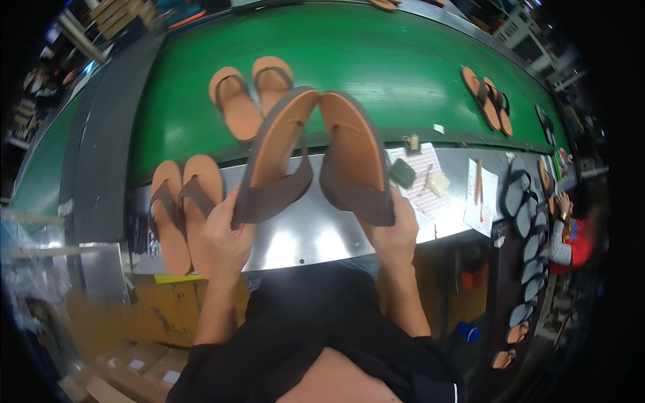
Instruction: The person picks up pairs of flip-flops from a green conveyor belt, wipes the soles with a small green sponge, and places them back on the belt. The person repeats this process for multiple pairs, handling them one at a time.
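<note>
Both my hands are raised over the metal table edge (295, 245), each closed round the toe end of a brown flip-flop. My left hand (227, 232) grips the left flip-flop (275, 158), tilted with its tan footbed and dark strap showing. In my right hand (398, 228) is the matching right flip-flop (353, 158), leaning the other way. The two heels come close together at the top. A pair of tan flip-flops (171, 221) with dark straps lies on the table beside my left hand. Beyond, another pair (238, 107) rests on the green belt.
The green conveyor belt (376, 60) runs across the far side, with another pair of flip-flops (485, 101) at right. Papers (423, 201), a green block (402, 173) and a pale lump (438, 183) lie right. Grey sandals (517, 191) line a rack near a person in red (581, 242).
</note>
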Tool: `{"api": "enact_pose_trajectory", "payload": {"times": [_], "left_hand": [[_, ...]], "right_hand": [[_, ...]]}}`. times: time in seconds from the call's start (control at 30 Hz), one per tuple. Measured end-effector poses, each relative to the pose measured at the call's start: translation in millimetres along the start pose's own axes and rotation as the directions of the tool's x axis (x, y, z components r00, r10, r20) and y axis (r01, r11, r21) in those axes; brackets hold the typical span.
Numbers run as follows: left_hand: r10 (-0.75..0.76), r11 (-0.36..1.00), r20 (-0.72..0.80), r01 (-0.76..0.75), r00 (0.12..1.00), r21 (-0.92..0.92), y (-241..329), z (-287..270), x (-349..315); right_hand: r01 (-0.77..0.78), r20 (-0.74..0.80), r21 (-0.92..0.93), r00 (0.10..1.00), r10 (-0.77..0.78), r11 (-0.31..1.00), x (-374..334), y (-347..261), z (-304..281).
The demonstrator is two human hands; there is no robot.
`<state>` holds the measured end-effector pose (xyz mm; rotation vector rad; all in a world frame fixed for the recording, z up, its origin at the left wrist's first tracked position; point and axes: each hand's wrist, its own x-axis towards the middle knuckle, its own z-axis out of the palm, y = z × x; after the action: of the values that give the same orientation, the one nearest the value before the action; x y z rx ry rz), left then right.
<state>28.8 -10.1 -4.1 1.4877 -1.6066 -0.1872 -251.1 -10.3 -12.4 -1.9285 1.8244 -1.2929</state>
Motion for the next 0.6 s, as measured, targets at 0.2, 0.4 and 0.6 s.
{"api": "enact_pose_trajectory", "payload": {"times": [0.2, 0.4, 0.6], "left_hand": [[-0.059, 0.994, 0.011, 0.06, 0.998, -0.09, -6, 2, -11], [-0.352, 0.707, 0.156, 0.371, 0.923, -0.602, 1, 14, -29], [-0.377, 0.555, 0.202, 0.395, 0.904, -0.732, 8, 24, -48]], "right_hand": [[-0.204, 0.112, 0.297, 0.978, 0.178, 0.933, -5, -4, 5], [-0.427, 0.266, 0.574, 0.904, 0.335, 0.698, -23, -7, 15], [-0.589, 0.37, 0.548, 0.807, 0.46, 0.594, -39, -4, 23]]}}
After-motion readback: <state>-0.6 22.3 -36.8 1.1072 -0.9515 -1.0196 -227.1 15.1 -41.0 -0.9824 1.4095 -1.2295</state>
